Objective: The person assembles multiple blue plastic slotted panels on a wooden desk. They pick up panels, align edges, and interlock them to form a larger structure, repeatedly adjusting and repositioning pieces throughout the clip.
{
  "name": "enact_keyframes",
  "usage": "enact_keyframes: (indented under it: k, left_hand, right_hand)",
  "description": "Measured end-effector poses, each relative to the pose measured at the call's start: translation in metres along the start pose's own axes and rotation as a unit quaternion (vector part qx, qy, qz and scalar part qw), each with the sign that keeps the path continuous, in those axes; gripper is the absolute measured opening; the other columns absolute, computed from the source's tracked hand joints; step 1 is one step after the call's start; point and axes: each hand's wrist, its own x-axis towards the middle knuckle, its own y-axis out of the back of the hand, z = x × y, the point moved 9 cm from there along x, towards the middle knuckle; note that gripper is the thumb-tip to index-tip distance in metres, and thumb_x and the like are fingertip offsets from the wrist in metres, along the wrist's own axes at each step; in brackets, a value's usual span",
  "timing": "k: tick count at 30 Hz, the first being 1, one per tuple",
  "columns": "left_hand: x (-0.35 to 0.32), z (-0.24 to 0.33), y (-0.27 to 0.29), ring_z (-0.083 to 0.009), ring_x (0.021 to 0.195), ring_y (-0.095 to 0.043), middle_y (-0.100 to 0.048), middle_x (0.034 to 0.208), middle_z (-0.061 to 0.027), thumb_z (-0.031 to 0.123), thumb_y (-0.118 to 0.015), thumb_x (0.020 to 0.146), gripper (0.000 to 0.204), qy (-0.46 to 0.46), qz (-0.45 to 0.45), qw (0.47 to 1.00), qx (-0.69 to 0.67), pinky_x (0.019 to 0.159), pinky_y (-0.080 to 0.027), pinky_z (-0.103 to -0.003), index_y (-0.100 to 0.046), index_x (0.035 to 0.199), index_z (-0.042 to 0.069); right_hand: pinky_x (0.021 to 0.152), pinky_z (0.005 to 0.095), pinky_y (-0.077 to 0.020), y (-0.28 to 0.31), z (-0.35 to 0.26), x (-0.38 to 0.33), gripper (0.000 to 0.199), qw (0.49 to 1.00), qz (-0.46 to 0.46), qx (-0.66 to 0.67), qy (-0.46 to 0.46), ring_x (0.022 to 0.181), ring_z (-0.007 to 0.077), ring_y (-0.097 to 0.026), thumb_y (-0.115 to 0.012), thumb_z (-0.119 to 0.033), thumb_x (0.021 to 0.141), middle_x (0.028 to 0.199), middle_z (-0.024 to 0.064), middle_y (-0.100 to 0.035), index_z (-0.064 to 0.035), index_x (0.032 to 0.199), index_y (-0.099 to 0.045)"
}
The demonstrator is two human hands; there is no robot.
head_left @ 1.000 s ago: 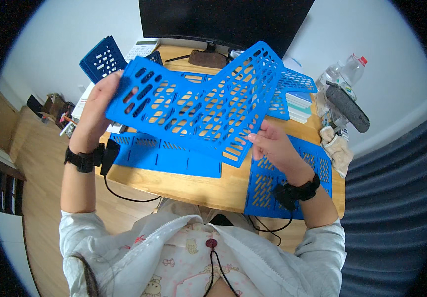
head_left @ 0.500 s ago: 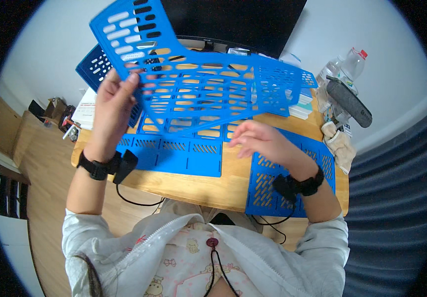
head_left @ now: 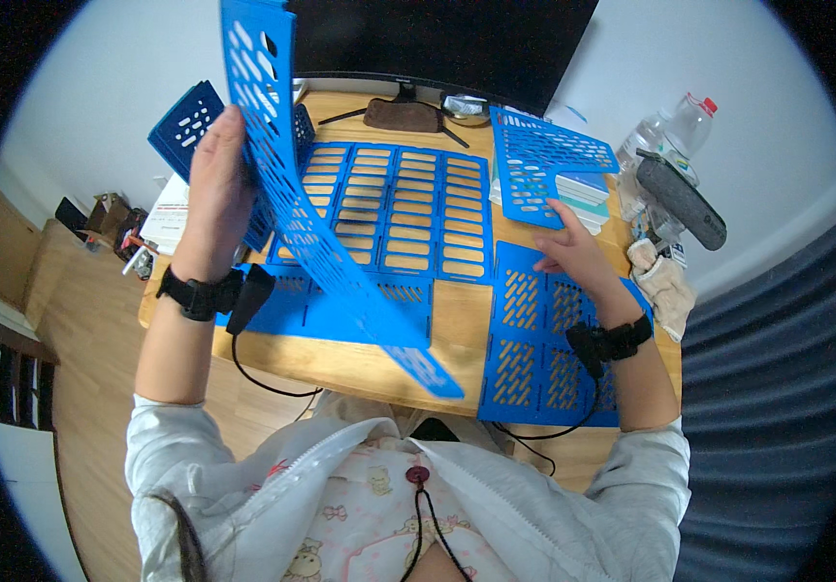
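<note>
In my left hand (head_left: 221, 184) is a large blue perforated plastic panel (head_left: 287, 184), its edge gripped between thumb and fingers. The panel stands nearly edge-on, slanting down toward the table's front. My right hand (head_left: 578, 254), fingers apart, reaches to the lower corner of another blue slotted panel (head_left: 544, 160), which has a cut-out and leans on a stack of books at the right. Whether the fingertips touch it I cannot tell. Between the hands lies a flat blue grid panel (head_left: 435, 213) with rows of long slots. Below my right hand is a flat panel with slanted slots (head_left: 520, 335).
Another blue panel (head_left: 369, 325) lies along the wooden table's (head_left: 457, 325) front left. At the back are a monitor (head_left: 428, 39) and a brown pouch (head_left: 403, 115). Plastic bottles (head_left: 694, 126), a grey case (head_left: 682, 199) and a beige cloth (head_left: 665, 291) crowd the right edge. More blue panels (head_left: 185, 124) lean at left.
The panel in my left hand has turned from broadside to nearly edge-on, its far end swinging down toward the front. My right hand has moved right and away from me, to the leaning panel.
</note>
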Motion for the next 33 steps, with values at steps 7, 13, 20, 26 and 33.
enact_keyframes:
  k: [7, 13, 20, 26, 33]
  left_hand:
    - [0.008, -0.015, -0.021, -0.0109, 0.057, -0.037, -0.039, 0.063, -0.0009, 0.041, -0.036, 0.094, 0.038, 0.023, -0.037, 0.997, -0.059, 0.053, -0.032, -0.023, -0.041, 0.074, 0.01]
    - [0.01, -0.022, -0.023, -0.0094, 0.059, -0.041, -0.048, 0.068, -0.0001, 0.042, -0.04, 0.093, 0.038, 0.047, -0.031, 0.998, -0.023, 0.055, -0.035, -0.022, -0.052, 0.082, 0.008]
    - [0.011, -0.034, -0.032, -0.006, 0.073, -0.061, -0.064, 0.087, -0.0033, 0.036, -0.043, 0.094, 0.035, 0.055, -0.118, 0.991, -0.039, 0.065, -0.05, -0.019, -0.058, 0.101, 0.005]
    - [0.008, -0.034, -0.032, -0.004, 0.069, -0.055, -0.061, 0.078, 0.0, 0.035, -0.047, 0.092, 0.032, 0.042, -0.124, 0.991, -0.026, 0.065, -0.045, -0.017, -0.059, 0.092, 0.006]
    - [0.003, -0.016, -0.02, -0.0047, 0.076, -0.056, -0.061, 0.085, -0.0004, 0.035, -0.047, 0.092, 0.032, 0.007, -0.116, 0.993, -0.021, 0.071, -0.046, -0.019, -0.058, 0.099, 0.005]
  right_hand:
    - [0.063, 0.0255, -0.0474, 0.001, -0.013, 0.004, 0.046, 0.99, 0.052, 0.097, 0.092, 0.073, 0.0141, -0.059, -0.052, -0.015, 0.089, 0.1, 0.0092, -0.057, -0.0092, 0.131, -0.034]
    - [0.07, 0.0226, -0.0444, 0.035, -0.067, -0.045, 0.029, 0.933, 0.205, 0.032, 0.293, 0.079, 0.0127, -0.058, -0.047, -0.017, 0.092, 0.093, 0.0069, -0.059, -0.0021, 0.117, -0.048]
    - [0.075, 0.0257, -0.0438, 0.055, -0.125, -0.114, 0.034, 0.862, 0.281, 0.019, 0.422, 0.082, 0.0157, -0.058, -0.03, -0.024, 0.097, 0.094, 0.0098, -0.057, 0.0023, 0.105, -0.05]
    - [0.069, 0.0251, -0.0477, 0.068, -0.169, -0.152, 0.017, 0.812, 0.233, -0.014, 0.535, 0.075, 0.0136, -0.055, -0.042, -0.016, 0.091, 0.088, 0.011, -0.055, -0.0018, 0.098, -0.048]
    - [0.063, 0.0211, -0.0476, 0.11, -0.185, -0.163, 0.04, 0.791, 0.314, -0.031, 0.523, 0.07, 0.011, -0.055, -0.025, -0.036, 0.097, 0.081, 0.0066, -0.055, -0.0055, 0.096, -0.05]
